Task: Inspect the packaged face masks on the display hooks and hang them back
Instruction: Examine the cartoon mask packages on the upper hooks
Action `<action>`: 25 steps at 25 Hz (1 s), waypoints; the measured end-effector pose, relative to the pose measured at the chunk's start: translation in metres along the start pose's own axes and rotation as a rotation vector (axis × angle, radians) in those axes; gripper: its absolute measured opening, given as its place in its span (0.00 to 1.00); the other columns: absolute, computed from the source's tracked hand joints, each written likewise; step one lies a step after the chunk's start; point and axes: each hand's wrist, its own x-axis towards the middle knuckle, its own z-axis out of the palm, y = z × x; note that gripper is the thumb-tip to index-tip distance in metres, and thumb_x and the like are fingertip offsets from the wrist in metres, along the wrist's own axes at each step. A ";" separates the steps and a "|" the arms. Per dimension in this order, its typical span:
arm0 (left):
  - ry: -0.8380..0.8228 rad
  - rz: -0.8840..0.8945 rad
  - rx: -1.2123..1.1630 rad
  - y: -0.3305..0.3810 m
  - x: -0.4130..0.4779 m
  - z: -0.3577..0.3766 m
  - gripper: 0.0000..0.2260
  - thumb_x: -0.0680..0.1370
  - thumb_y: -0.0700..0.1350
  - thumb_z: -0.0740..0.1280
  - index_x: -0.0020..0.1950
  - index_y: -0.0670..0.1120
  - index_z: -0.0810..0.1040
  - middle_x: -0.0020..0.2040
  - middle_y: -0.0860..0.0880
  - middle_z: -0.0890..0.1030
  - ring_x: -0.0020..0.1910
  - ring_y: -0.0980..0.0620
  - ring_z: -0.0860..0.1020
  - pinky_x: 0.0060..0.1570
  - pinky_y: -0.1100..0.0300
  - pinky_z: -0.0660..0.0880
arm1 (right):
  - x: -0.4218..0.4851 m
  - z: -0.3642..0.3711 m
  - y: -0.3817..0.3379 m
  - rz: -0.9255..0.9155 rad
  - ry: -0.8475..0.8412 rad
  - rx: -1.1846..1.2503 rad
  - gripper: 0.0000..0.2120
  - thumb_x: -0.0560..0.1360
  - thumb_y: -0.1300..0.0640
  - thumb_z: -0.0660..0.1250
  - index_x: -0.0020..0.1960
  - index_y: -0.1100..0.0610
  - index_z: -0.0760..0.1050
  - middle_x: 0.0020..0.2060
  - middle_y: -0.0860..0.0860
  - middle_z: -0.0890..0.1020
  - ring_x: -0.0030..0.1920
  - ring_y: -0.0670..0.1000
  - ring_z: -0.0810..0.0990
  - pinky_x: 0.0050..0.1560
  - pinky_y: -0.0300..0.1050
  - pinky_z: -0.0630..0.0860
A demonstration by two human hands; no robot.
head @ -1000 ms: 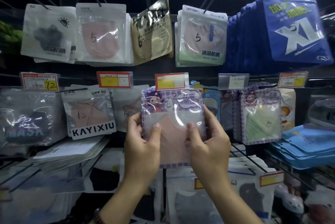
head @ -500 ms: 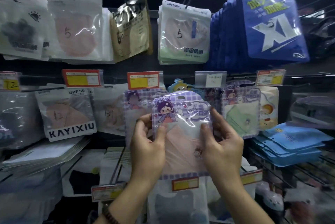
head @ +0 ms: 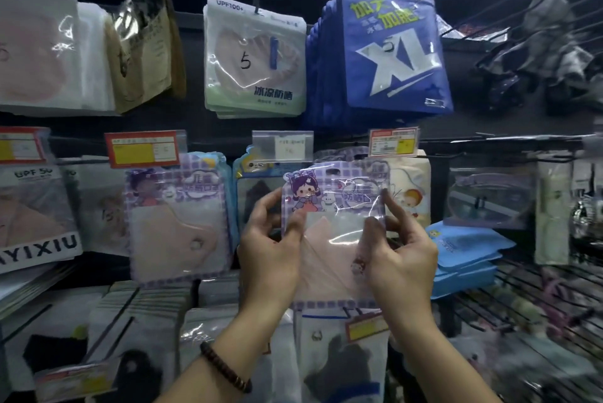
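Both hands pinch one mask packet [head: 336,206] by its side edges. The left hand [head: 270,252] has its thumb on the front and its fingers curled behind. The right hand [head: 401,255] holds the opposite edge the same way. The packet is upright, purple-checked, with a cartoon girl and a pale pink mask inside. Whether its hang hole is on a hook cannot be told. Left of the packet a matching purple pack [head: 177,216] hangs. Above the packet hang blue XL packs [head: 391,50] and a white pack marked 5 [head: 254,60]. A bead bracelet [head: 225,370] circles the left wrist below the packet.
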 end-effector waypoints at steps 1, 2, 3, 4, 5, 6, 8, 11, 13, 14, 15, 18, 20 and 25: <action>-0.002 0.010 0.004 0.000 -0.001 0.007 0.16 0.80 0.49 0.76 0.65 0.62 0.80 0.50 0.55 0.88 0.49 0.54 0.87 0.49 0.49 0.85 | 0.005 -0.005 0.002 -0.014 0.011 -0.004 0.20 0.82 0.59 0.72 0.71 0.43 0.80 0.46 0.54 0.83 0.27 0.41 0.77 0.30 0.36 0.77; 0.000 0.016 0.010 0.000 -0.001 0.016 0.16 0.80 0.50 0.76 0.65 0.63 0.80 0.51 0.55 0.88 0.50 0.54 0.87 0.50 0.49 0.85 | 0.009 -0.010 0.002 -0.024 0.020 -0.010 0.20 0.82 0.59 0.72 0.71 0.45 0.80 0.46 0.54 0.84 0.27 0.40 0.78 0.30 0.35 0.77; 0.004 0.020 0.015 0.000 -0.002 0.022 0.16 0.80 0.50 0.76 0.65 0.63 0.80 0.51 0.55 0.88 0.50 0.55 0.87 0.50 0.50 0.85 | 0.014 -0.015 0.004 -0.035 0.022 -0.018 0.20 0.82 0.59 0.72 0.72 0.45 0.80 0.47 0.53 0.84 0.28 0.40 0.79 0.31 0.35 0.77; 0.009 0.025 0.019 0.002 -0.003 0.028 0.16 0.79 0.51 0.76 0.65 0.62 0.80 0.50 0.55 0.88 0.49 0.56 0.86 0.50 0.51 0.85 | 0.018 -0.019 0.004 -0.049 0.018 -0.020 0.20 0.82 0.59 0.72 0.72 0.46 0.80 0.47 0.50 0.85 0.28 0.40 0.79 0.31 0.35 0.77; 0.010 0.031 0.013 0.003 -0.004 0.033 0.16 0.79 0.50 0.76 0.65 0.62 0.80 0.49 0.54 0.88 0.48 0.56 0.86 0.49 0.53 0.85 | 0.022 -0.023 0.005 -0.064 0.012 -0.014 0.20 0.82 0.59 0.72 0.73 0.45 0.79 0.46 0.46 0.86 0.28 0.40 0.78 0.30 0.34 0.77; 0.006 0.038 -0.001 0.005 -0.004 0.038 0.16 0.79 0.50 0.76 0.66 0.61 0.80 0.48 0.54 0.88 0.47 0.57 0.86 0.48 0.55 0.85 | 0.026 -0.026 0.005 -0.076 0.006 -0.002 0.21 0.83 0.59 0.72 0.73 0.45 0.79 0.44 0.42 0.86 0.28 0.40 0.76 0.30 0.35 0.77; 0.005 0.061 -0.035 0.007 -0.006 0.047 0.16 0.80 0.48 0.76 0.67 0.58 0.80 0.46 0.52 0.88 0.44 0.56 0.86 0.43 0.60 0.83 | 0.032 -0.032 0.006 -0.104 0.001 0.018 0.21 0.83 0.58 0.72 0.73 0.44 0.79 0.39 0.41 0.84 0.28 0.43 0.74 0.28 0.39 0.77; 0.020 0.122 -0.047 0.009 -0.006 0.058 0.19 0.79 0.46 0.76 0.69 0.57 0.80 0.43 0.52 0.86 0.40 0.57 0.84 0.40 0.64 0.80 | 0.040 -0.037 0.011 -0.131 0.037 0.017 0.21 0.82 0.58 0.72 0.72 0.43 0.80 0.36 0.45 0.80 0.29 0.47 0.71 0.29 0.45 0.74; 0.017 0.157 -0.032 0.008 -0.002 0.064 0.24 0.79 0.45 0.77 0.73 0.61 0.77 0.41 0.52 0.84 0.40 0.58 0.82 0.43 0.63 0.80 | 0.046 -0.041 0.013 -0.136 0.037 -0.010 0.18 0.83 0.58 0.72 0.70 0.44 0.82 0.37 0.40 0.81 0.31 0.55 0.73 0.33 0.49 0.74; 0.002 0.170 -0.016 0.008 0.000 0.066 0.26 0.79 0.45 0.77 0.74 0.63 0.75 0.40 0.52 0.84 0.39 0.58 0.82 0.43 0.62 0.80 | 0.049 -0.042 0.015 -0.139 0.031 -0.032 0.17 0.83 0.58 0.72 0.69 0.45 0.83 0.41 0.37 0.84 0.35 0.58 0.76 0.36 0.51 0.76; -0.022 0.180 0.006 0.008 0.002 0.068 0.26 0.80 0.45 0.76 0.74 0.65 0.75 0.40 0.52 0.84 0.39 0.58 0.81 0.42 0.61 0.80 | 0.054 -0.043 0.017 -0.140 0.025 -0.058 0.15 0.83 0.57 0.72 0.68 0.46 0.84 0.45 0.37 0.86 0.38 0.59 0.78 0.38 0.51 0.77; -0.068 0.183 0.075 0.007 0.008 0.073 0.21 0.82 0.48 0.73 0.72 0.67 0.78 0.45 0.53 0.87 0.36 0.57 0.77 0.38 0.53 0.81 | 0.071 -0.044 0.023 -0.111 0.006 -0.101 0.14 0.84 0.55 0.71 0.67 0.44 0.85 0.47 0.48 0.88 0.30 0.48 0.70 0.33 0.46 0.70; -0.073 0.181 0.127 0.005 0.010 0.074 0.17 0.82 0.49 0.72 0.69 0.65 0.81 0.42 0.49 0.86 0.31 0.58 0.71 0.29 0.56 0.74 | 0.079 -0.043 0.025 -0.086 -0.013 -0.104 0.14 0.83 0.55 0.70 0.66 0.43 0.85 0.43 0.46 0.87 0.29 0.45 0.68 0.34 0.45 0.68; -0.128 0.176 0.283 0.004 0.011 0.069 0.16 0.84 0.53 0.69 0.71 0.64 0.79 0.36 0.52 0.79 0.33 0.57 0.77 0.34 0.68 0.75 | 0.081 -0.038 0.024 -0.055 -0.052 -0.237 0.17 0.82 0.57 0.70 0.68 0.43 0.84 0.49 0.39 0.87 0.36 0.47 0.81 0.42 0.50 0.80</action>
